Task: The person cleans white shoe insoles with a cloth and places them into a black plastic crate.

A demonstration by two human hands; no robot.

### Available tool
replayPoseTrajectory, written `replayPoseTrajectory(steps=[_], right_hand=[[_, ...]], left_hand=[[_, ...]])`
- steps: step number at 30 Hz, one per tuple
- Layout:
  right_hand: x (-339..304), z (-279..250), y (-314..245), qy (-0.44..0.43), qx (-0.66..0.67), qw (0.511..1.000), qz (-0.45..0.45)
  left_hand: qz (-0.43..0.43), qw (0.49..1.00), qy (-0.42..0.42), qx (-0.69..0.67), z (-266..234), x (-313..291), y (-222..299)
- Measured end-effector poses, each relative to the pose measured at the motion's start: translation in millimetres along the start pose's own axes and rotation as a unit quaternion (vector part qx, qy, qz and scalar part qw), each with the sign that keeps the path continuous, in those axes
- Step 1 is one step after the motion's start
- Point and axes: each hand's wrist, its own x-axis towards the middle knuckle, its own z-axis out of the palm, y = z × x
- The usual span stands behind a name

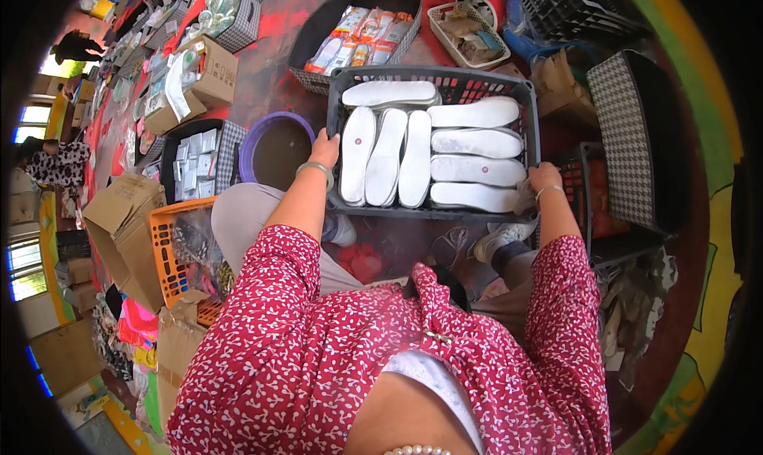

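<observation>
Left hand (321,151): fingers curled over the crate's left rim, gripping it; the tips are hidden.
Right hand (544,176): fingers folded around the right rim near its lower corner, gripping there, tips also out of sight.
Dark plastic crate (451,213): between the two hands, in front of the knees; whether it rests on something or is held up, I cannot tell.
White insoles (477,143): inside the crate, some lengthwise at left, others crosswise at right and top left.
Work in hand: seemingly steadying or shifting the filled crate.
Move called for: as I judge it, even pull from both sides and a level crate, so the insole stacks don't slide.
Left edge: just beside the purple basin (245,154).
Far edge: near the packet box (407,35) and the white basket (439,43).
Right edge: tight, with another dark crate (586,186) and the houndstooth bin (624,141) there.
Near edge: shoes (502,239) and legs close below.
Open room: mainly red floor (266,69) at upper left.
</observation>
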Motion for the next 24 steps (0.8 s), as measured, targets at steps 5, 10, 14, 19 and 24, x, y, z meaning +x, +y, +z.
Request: replayPoseTrajectory(steps=[5,10,14,19,24], right_hand=[[-63.2,1.2,1.3,0.001,0.037,0.998,0.053],[-89.4,8.6,-4.8,0.012,0.07,0.995,0.073],[-89.8,20.3,3.3,0.041,0.06,0.996,0.061],[-101.4,12.7,-14.0,0.026,0.058,0.994,0.086],[-144.3,51.4,8.4,0.035,0.082,0.989,0.116]], left_hand=[[0.075,0.989,0.038,0.123,-0.5,-4.3,27.3],[0.113,0.986,0.045,0.115,-8.1,1.0,30.6],[0.118,0.988,0.025,0.101,-8.0,-0.4,40.4],[0.136,0.985,0.036,0.1,-14.1,9.7,33.1],[0.145,0.981,0.007,0.129,-6.8,3.0,47.4]])
